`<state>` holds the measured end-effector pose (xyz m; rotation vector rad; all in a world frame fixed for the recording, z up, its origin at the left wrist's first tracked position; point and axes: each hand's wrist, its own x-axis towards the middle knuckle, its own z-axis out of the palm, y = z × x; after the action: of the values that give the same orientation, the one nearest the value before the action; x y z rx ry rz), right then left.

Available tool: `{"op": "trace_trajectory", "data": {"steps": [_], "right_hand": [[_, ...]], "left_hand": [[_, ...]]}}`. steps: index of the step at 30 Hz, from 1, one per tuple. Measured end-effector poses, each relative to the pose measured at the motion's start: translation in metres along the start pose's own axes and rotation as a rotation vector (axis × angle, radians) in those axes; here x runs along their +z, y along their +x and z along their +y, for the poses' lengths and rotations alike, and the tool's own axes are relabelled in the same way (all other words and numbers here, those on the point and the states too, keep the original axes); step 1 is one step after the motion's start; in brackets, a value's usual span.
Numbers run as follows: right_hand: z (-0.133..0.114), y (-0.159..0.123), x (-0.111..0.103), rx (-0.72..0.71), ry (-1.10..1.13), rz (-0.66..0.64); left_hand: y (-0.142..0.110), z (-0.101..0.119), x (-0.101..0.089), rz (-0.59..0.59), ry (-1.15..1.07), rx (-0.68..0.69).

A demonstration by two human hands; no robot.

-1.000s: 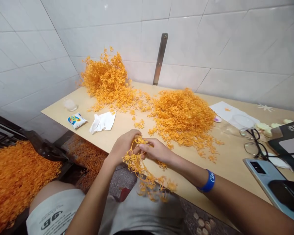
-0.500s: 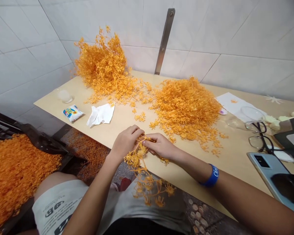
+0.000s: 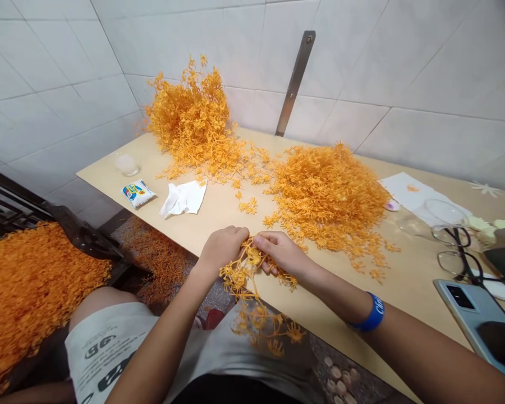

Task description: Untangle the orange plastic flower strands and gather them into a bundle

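Observation:
Both hands meet over the table's front edge, closed on one orange plastic flower spray (image 3: 256,314). My left hand (image 3: 223,249) grips its stem end, with the fingertips turned away and partly hidden. Thumb and fingers of my right hand (image 3: 281,252) pinch the same stems close beside the left fingers. The spray's branches and small flower heads hang down over my lap. Beyond my hands lies a heap of orange flower pieces (image 3: 332,196), and a taller heap of orange sprays (image 3: 189,118) stands at the back left.
On the left of the table (image 3: 219,210) are a glass (image 3: 127,164), a small printed packet (image 3: 138,193) and crumpled white paper (image 3: 185,198). Eyeglasses (image 3: 454,261) and a phone (image 3: 471,314) lie at right. More orange pieces (image 3: 37,286) fill the lower left.
The view has shifted, so the scene sits slightly lower and further right. My hands still hold the spray, with the right fingers slightly repositioned on the stems.

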<state>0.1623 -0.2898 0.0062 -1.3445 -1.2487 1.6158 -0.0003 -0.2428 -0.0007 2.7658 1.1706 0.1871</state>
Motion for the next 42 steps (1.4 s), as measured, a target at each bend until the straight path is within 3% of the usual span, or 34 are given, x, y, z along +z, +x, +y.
{"op": "trace_trajectory", "data": {"steps": [7,12,18,20,22,24,29,32,35,39,42], "right_hand": [[0.001,0.002,0.002,0.043,-0.192,0.001],[0.001,-0.002,-0.003,-0.013,-0.208,-0.164],[0.005,-0.005,-0.016,-0.180,-0.219,-0.462],[0.007,-0.004,-0.022,-0.187,-0.136,-0.452],[0.009,-0.002,-0.028,-0.195,-0.035,-0.364],[0.010,0.001,-0.031,-0.207,0.025,-0.274],[0.010,0.003,-0.025,-0.205,0.042,-0.228],[0.010,0.002,-0.021,-0.204,0.032,-0.200],[0.010,0.002,-0.020,-0.217,0.004,-0.178],[0.010,0.004,-0.021,-0.254,-0.029,-0.136],[0.012,0.007,-0.020,-0.286,-0.037,-0.090]], "left_hand": [[0.002,-0.005,0.003,-0.050,0.039,0.133],[-0.006,-0.007,-0.003,-0.099,0.076,0.212],[-0.047,0.006,-0.015,-0.198,0.055,0.236],[-0.065,0.004,-0.018,-0.230,-0.093,0.225],[-0.083,-0.005,-0.019,-0.236,-0.272,0.164],[-0.099,-0.017,-0.018,-0.169,-0.411,0.033],[-0.119,-0.028,-0.016,0.186,-0.650,-0.338],[-0.099,-0.018,-0.021,0.300,-0.752,-0.412],[-0.054,-0.012,-0.021,0.368,-0.798,-0.382],[0.007,-0.014,-0.004,0.266,-1.075,-0.256],[0.023,-0.017,0.010,0.270,-1.154,-0.159]]}}
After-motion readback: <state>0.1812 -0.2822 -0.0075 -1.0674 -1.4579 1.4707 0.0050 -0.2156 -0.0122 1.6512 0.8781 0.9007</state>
